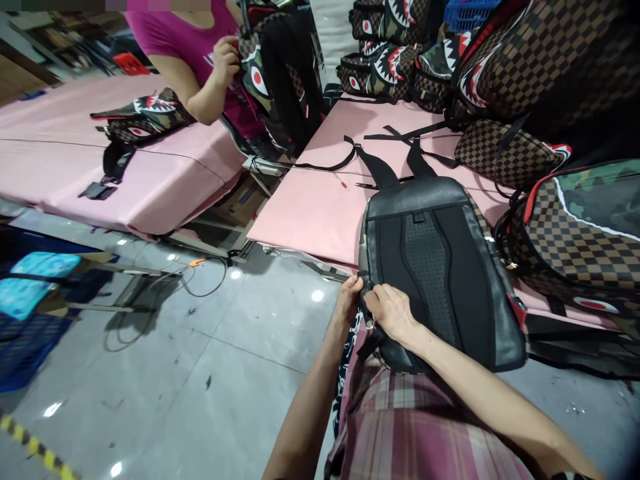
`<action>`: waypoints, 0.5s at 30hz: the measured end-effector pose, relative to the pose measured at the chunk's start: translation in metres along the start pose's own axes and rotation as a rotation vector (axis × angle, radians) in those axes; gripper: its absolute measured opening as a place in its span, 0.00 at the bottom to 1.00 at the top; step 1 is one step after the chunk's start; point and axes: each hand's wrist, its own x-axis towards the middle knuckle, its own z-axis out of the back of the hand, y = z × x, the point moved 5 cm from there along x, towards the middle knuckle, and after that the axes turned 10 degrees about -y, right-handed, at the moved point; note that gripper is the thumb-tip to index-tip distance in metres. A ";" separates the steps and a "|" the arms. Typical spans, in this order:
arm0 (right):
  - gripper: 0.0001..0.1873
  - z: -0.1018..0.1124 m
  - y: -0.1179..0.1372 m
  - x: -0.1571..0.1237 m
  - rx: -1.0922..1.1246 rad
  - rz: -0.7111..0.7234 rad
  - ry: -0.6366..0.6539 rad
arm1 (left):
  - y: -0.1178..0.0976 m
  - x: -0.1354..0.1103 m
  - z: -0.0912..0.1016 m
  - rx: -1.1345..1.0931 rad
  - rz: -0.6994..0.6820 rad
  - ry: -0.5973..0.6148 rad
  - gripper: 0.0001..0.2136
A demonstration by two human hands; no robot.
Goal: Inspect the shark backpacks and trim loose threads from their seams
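Backpack (440,267): black mesh-padded back, leather rim; both hands (373,303) pinching lower-left edge.

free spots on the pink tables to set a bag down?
Near table: bare patch left of the black-backed backpack, from its front edge back to the loose strap. Far table: open around the shark-print bag. Crowded: right side and back, stacked checkered bags. Both hands grip the backpack's lower-left edge.
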 end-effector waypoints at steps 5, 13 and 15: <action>0.12 0.003 0.016 -0.001 -0.079 0.019 -0.071 | 0.002 0.001 0.003 -0.020 0.005 -0.003 0.15; 0.10 -0.001 0.021 -0.001 -0.117 0.031 -0.160 | 0.003 0.005 0.007 -0.062 0.014 -0.019 0.14; 0.11 -0.001 0.021 -0.001 -0.122 0.023 -0.158 | 0.003 0.005 0.007 -0.069 0.014 -0.020 0.14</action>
